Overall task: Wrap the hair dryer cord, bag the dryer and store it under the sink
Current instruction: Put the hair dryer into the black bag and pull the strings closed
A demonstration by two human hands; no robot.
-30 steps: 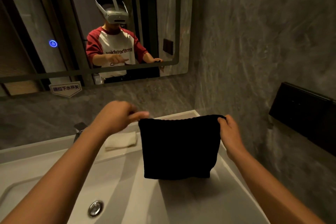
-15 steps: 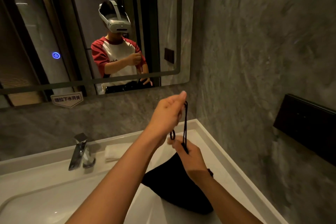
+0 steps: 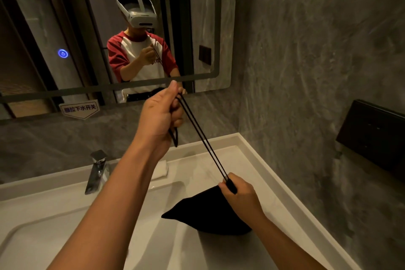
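A black drawstring bag (image 3: 206,212) lies bulging on the right side of the white sink counter (image 3: 274,173). Its mouth is gathered under my right hand (image 3: 240,193), which pinches the neck of the bag. Two taut black drawstrings (image 3: 202,138) run up and left from there to my left hand (image 3: 162,116), a fist closed on them above the counter. A loop of cord hangs below that fist. The hair dryer itself is not visible; whatever fills the bag is hidden.
A chrome faucet (image 3: 97,171) stands at the back of the basin, with a folded white cloth (image 3: 161,170) beside it. A mirror (image 3: 109,28) hangs above. A black wall panel (image 3: 372,136) juts from the grey wall on the right.
The bag, held open and flat by both hands a second ago, is now cinched. My left hand has pulled the drawstrings up and left, drawing them longer and taut.
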